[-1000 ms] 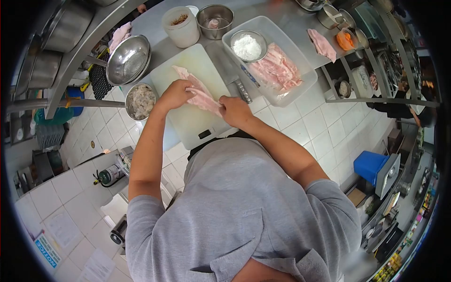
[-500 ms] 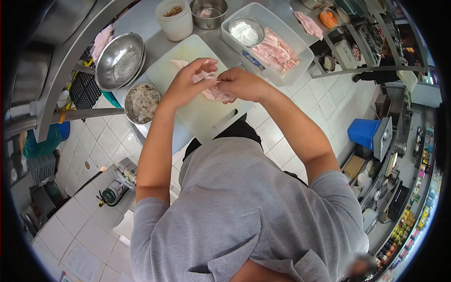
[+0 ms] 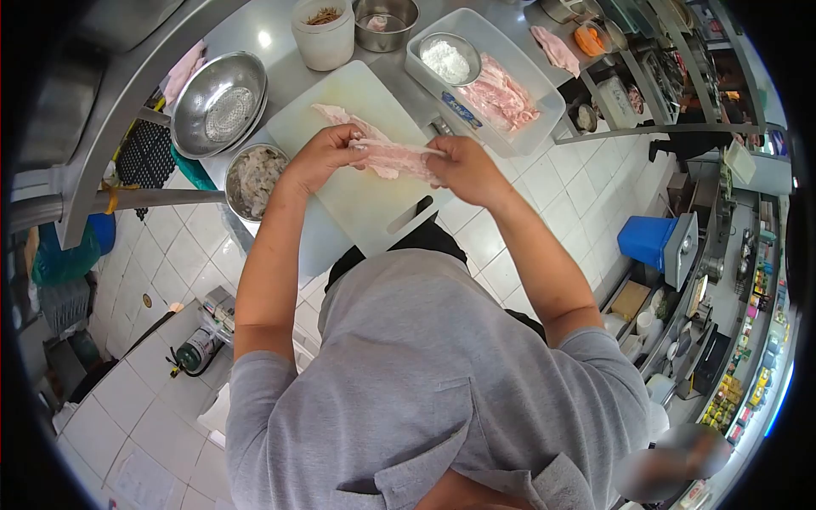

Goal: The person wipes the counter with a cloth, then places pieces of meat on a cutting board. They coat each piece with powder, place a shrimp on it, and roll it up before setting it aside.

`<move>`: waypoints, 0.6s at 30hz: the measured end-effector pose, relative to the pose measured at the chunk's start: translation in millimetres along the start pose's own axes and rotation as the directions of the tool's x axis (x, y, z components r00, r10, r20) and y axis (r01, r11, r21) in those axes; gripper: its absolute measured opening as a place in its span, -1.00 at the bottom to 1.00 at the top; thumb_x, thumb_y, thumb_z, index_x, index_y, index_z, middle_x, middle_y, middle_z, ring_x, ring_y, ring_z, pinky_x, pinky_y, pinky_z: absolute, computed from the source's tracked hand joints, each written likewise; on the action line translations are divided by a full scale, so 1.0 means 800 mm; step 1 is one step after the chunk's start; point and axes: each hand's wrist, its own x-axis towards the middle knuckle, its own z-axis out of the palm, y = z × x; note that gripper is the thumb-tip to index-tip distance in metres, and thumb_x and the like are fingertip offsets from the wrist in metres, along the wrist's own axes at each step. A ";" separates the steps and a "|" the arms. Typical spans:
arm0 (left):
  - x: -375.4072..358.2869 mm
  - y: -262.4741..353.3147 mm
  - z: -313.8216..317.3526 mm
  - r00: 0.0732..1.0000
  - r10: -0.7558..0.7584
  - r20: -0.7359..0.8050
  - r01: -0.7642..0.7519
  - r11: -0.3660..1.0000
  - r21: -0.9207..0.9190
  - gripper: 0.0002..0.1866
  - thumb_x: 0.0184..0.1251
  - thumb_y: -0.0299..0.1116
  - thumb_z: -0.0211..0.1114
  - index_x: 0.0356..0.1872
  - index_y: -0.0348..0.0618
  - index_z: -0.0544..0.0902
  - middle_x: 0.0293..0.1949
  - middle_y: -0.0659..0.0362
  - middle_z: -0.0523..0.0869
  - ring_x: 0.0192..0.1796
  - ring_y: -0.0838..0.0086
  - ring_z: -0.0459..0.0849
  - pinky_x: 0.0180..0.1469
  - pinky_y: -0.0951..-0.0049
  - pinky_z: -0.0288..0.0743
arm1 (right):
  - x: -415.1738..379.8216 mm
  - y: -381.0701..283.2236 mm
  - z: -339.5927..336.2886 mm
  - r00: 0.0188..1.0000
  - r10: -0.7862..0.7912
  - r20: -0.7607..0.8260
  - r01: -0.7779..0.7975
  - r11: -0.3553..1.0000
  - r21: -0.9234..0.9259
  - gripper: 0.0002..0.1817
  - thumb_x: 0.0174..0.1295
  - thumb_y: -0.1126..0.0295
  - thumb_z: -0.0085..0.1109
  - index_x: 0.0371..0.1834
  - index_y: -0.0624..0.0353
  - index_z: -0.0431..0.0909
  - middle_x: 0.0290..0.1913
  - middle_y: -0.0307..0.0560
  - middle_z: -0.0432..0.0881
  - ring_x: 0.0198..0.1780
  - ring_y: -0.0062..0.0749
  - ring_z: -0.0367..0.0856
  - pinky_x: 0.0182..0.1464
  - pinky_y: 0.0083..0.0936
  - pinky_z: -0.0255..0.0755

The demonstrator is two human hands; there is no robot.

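Observation:
A thin pale pink slice of raw meat [image 3: 395, 160] is stretched between my two hands above the cutting board [image 3: 314, 93]. My left hand [image 3: 323, 157] pinches its left end between thumb and fingers. At its right end, my right hand [image 3: 463, 170] grips it near the board's right edge. Another strip of raw meat [image 3: 340, 117] lies on the board just beyond my left hand, partly covered by the held slice. To the left of my left hand stands a metal bowl of greyish, wet-looking pieces [image 3: 257, 183], which I cannot identify.
Beyond the board are a white tub [image 3: 323, 42] and a metal pot [image 3: 387, 38]. A plastic bin [image 3: 544, 93] at right holds raw meat [image 3: 497, 93] and a bowl of white powder [image 3: 446, 61]. Stacked metal bowls [image 3: 217, 102] stand at left. A metal shelf post [image 3: 93, 144] rises nearby.
My hands have moved apart, and the meat that was bunched between them is now drawn out flat. My right hand has shifted to the right.

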 end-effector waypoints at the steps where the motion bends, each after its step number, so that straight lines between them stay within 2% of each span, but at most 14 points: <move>1: 0.000 0.001 -0.001 1.000 -0.008 0.002 0.008 1.000 0.005 -0.79 0.68 -0.46 0.53 0.20 -0.18 0.83 -0.01 0.27 0.87 -0.01 0.58 0.81 0.16 0.40 0.73 | -0.001 0.015 0.011 1.000 0.009 -0.024 -0.008 1.000 0.022 -0.67 0.64 0.34 0.32 0.16 0.45 0.82 -0.23 0.10 0.91 -0.25 -0.33 0.91 -0.12 -0.29 0.70; 3: 0.003 0.004 -0.001 0.990 -0.115 -0.079 0.120 0.991 0.056 -0.77 0.62 -0.42 0.61 0.16 -0.19 0.82 -0.14 0.31 0.84 -0.10 0.60 0.79 0.05 0.44 0.72 | 0.001 0.041 0.030 0.998 0.021 -0.057 -0.018 0.998 0.060 -0.67 0.65 0.34 0.32 0.16 0.46 0.81 -0.23 0.13 0.91 -0.25 -0.31 0.94 -0.12 -0.30 0.72; 4: 0.006 0.002 -0.006 0.990 -0.125 -0.072 0.129 0.989 0.067 -0.77 0.62 -0.42 0.61 0.16 -0.19 0.82 -0.14 0.31 0.84 -0.10 0.60 0.79 0.05 0.44 0.72 | 0.003 0.051 0.038 0.995 0.042 -0.090 -0.037 0.998 0.056 -0.67 0.65 0.34 0.32 0.15 0.47 0.81 -0.22 0.16 0.91 -0.26 -0.27 0.96 -0.13 -0.28 0.73; 6: 0.012 0.004 -0.011 0.959 -0.226 -0.173 0.269 0.921 0.282 -0.80 0.55 -0.42 0.66 -0.03 -0.18 0.77 -0.24 0.35 0.75 -0.21 0.61 0.68 -0.08 0.43 0.62 | 0.009 0.070 0.058 0.985 0.066 -0.161 -0.054 0.996 0.076 -0.66 0.65 0.33 0.31 0.13 0.48 0.81 -0.21 0.25 0.90 -0.29 -0.17 0.99 -0.13 -0.22 0.76; 7: 0.014 0.004 -0.009 0.958 -0.237 -0.163 0.277 0.914 0.296 -0.80 0.55 -0.42 0.66 -0.03 -0.18 0.77 -0.24 0.35 0.75 -0.21 0.61 0.68 -0.08 0.43 0.62 | 0.009 0.078 0.064 0.982 0.073 -0.173 -0.057 0.994 0.093 -0.66 0.65 0.33 0.31 0.13 0.48 0.81 -0.21 0.25 0.90 -0.29 -0.17 0.99 -0.13 -0.22 0.76; 9: 0.016 0.006 -0.006 0.955 -0.166 -0.244 0.271 0.823 0.500 -0.70 0.44 -0.38 0.74 -0.23 -0.18 0.68 -0.31 0.35 0.65 -0.26 0.59 0.58 -0.18 0.36 0.51 | 0.011 0.088 0.071 0.975 0.135 -0.176 -0.128 0.991 0.049 -0.64 0.63 0.30 0.32 0.12 0.46 0.82 -0.21 0.27 0.90 -0.28 -0.11 0.99 -0.10 -0.16 0.77; 10: 0.021 -0.006 -0.018 0.956 -0.173 -0.237 0.274 0.816 0.509 -0.70 0.44 -0.38 0.74 -0.23 -0.18 0.68 -0.31 0.35 0.65 -0.26 0.59 0.58 -0.18 0.36 0.51 | 0.013 0.094 0.076 0.973 0.139 -0.183 -0.130 0.990 0.062 -0.64 0.63 0.30 0.32 0.12 0.46 0.82 -0.21 0.27 0.90 -0.28 -0.11 0.99 -0.10 -0.16 0.77; 12: 0.031 -0.018 -0.033 0.973 -0.064 -0.221 0.197 0.723 0.662 -0.63 0.39 -0.33 0.77 -0.31 -0.20 0.64 -0.32 0.30 0.61 -0.26 0.55 0.55 -0.18 0.31 0.48 | 0.020 0.106 0.085 0.966 0.158 -0.206 -0.164 0.986 -0.012 -0.64 0.57 0.26 0.34 0.10 0.41 0.84 -0.16 0.32 0.92 -0.16 0.09 1.00 0.00 -0.04 0.79; 13: 0.035 -0.018 -0.036 0.974 -0.068 -0.218 0.199 0.718 0.666 -0.63 0.39 -0.33 0.77 -0.31 -0.20 0.64 -0.32 0.30 0.61 -0.26 0.55 0.55 -0.18 0.31 0.48 | 0.024 0.112 0.089 0.965 0.160 -0.208 -0.164 0.986 -0.003 -0.64 0.57 0.26 0.34 0.10 0.41 0.84 -0.16 0.32 0.92 -0.16 0.09 1.00 0.00 -0.04 0.79; 15: 0.041 -0.012 -0.040 0.964 -0.080 -0.254 0.254 0.564 0.786 -0.60 0.39 -0.28 0.77 -0.30 -0.25 0.64 -0.35 0.16 0.64 -0.28 0.42 0.58 -0.16 0.22 0.52 | 0.031 0.118 0.095 0.949 0.072 -0.306 -0.120 0.983 -0.140 -0.63 0.51 0.23 0.35 0.08 0.35 0.86 -0.09 0.37 0.93 0.00 0.29 0.96 0.13 0.08 0.78; 16: 0.044 -0.008 -0.038 0.964 -0.081 -0.254 0.255 0.562 0.787 -0.60 0.39 -0.28 0.77 -0.30 -0.25 0.64 -0.35 0.16 0.64 -0.28 0.42 0.58 -0.16 0.22 0.52 | 0.033 0.118 0.096 0.949 0.073 -0.306 -0.120 0.983 -0.136 -0.63 0.51 0.23 0.35 0.08 0.35 0.86 -0.09 0.37 0.93 0.00 0.29 0.96 0.13 0.08 0.78; 18: 0.052 -0.006 -0.036 0.967 0.012 -0.254 0.224 0.430 0.875 -0.59 0.40 -0.27 0.75 -0.24 -0.30 0.64 -0.35 0.03 0.68 -0.28 0.27 0.62 -0.12 0.15 0.57 | 0.037 0.119 0.100 0.939 0.100 -0.330 -0.154 0.978 -0.142 -0.63 0.49 0.22 0.36 0.11 0.32 0.86 -0.02 0.39 0.94 0.10 0.38 0.93 0.21 0.15 0.77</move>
